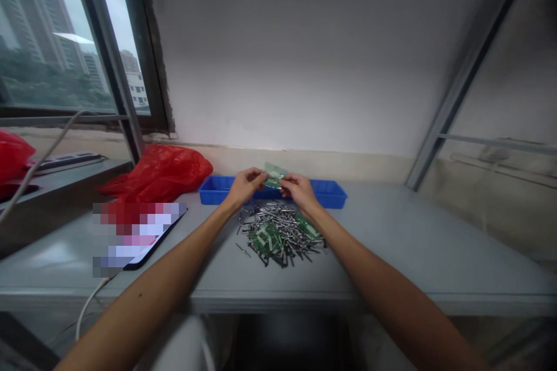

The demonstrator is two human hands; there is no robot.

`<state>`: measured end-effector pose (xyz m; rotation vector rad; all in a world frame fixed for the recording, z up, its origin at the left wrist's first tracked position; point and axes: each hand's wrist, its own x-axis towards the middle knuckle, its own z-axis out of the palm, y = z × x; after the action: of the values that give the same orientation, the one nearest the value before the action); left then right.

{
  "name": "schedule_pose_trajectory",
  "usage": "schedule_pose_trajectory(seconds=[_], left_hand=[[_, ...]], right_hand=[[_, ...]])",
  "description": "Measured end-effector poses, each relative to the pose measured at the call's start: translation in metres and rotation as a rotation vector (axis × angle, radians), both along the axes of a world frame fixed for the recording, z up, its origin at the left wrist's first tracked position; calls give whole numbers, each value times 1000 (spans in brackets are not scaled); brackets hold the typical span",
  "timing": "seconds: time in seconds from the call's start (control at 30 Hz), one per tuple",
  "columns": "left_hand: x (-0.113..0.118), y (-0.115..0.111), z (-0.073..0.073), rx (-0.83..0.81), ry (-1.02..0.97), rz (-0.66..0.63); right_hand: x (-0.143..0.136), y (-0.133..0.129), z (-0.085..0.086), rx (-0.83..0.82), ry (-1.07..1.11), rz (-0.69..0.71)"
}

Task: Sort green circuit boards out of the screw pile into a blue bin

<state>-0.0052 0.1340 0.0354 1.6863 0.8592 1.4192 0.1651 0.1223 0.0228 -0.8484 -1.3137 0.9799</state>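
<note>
A small green-printed clear plastic bag (274, 173) is held up between my two hands, above the blue tray (331, 194). My left hand (247, 184) pinches its left edge with thumb and fingers. On the other side, my right hand (299, 188) grips its lower right corner. Below them on the table lies a heap of thin metal pieces (285, 226) that look like rivets or screws. More green bags lie on the heap: one bag (266, 239) at the front left and another bag (307, 227) at the right, partly behind my right forearm.
A red plastic bag (174, 165) lies left of the tray. In front of it a phone or tablet (152, 237), partly blurred out, rests on the grey table (409, 243) near a white cable (89, 301). Metal frame posts (456, 87) stand at both sides, a wall behind.
</note>
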Motion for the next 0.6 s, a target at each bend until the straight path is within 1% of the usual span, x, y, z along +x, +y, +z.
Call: schedule_pose_trajectory(seconds=[0.1, 0.27, 0.37, 0.43, 0.5, 0.53, 0.6], left_hand=[[0, -2, 2, 35, 47, -24], [-1, -2, 3, 60, 50, 30], [-2, -1, 3, 98, 57, 47], [-2, 0, 2, 144, 69, 79], [-3, 1, 2, 198, 72, 110], [-3, 2, 2, 220, 66, 120], [-4, 2, 2, 240, 45, 134]], right_hand=[[1, -1, 1, -3, 2, -4], [1, -1, 2, 6, 34, 21], [4, 0, 2, 56, 5, -37], [8, 2, 2, 118, -41, -96], [11, 2, 2, 142, -71, -128], [12, 2, 2, 133, -67, -126], [12, 1, 4, 82, -17, -71]])
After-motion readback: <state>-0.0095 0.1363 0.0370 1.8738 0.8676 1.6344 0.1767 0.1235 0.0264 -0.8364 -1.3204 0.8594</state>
